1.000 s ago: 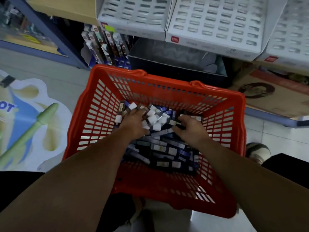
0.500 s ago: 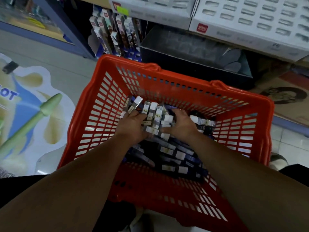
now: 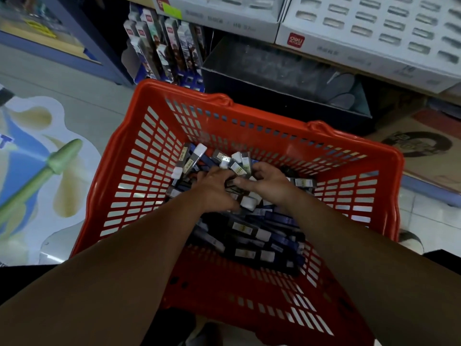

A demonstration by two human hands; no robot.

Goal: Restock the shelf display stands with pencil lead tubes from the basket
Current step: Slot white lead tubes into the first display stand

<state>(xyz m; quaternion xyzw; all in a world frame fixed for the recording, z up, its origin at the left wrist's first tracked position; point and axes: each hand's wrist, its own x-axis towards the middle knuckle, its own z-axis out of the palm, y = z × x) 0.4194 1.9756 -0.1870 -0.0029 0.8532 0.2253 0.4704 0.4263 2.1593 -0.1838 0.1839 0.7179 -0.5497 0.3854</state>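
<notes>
Room: a dim shop aisle, seen looking down at the bottom of a shelf unit with a blue metal shelf frame (image 3: 99,53) on the far left
Floor: pale grey tiled floor (image 3: 74,96), a bit glossy, with a big printed floor sticker (image 3: 37,171) on the left showing a green rocket-ish shape on blue and cream
Basket: the red plastic mesh shopping basket (image 3: 274,118) sits low, right in front of the person. I can't tell what it's resting on
Tubes: the small dark blue and black pencil lead tubes (image 3: 249,231) with white caps are heaped in the bottom of the basket
Left hand: the left hand (image 3: 214,188) is down in the pile, fingers curled round a bunch of tubes
Right hand: the right hand (image 3: 269,183) is right next to it, curled on the same bunch, and the thumbs almost meet
Shelf: white cardboard display stands (image 3: 374,28) with rows of slots sit side by side above the basket's far rim
Under the shelf: a dark grey open box (image 3: 274,68) is just behind the basket, with slim upright printed packs (image 3: 164,46) to its left
Right side: a brown cardboard sheet (image 3: 419,146) with a round dark print is down low
</notes>
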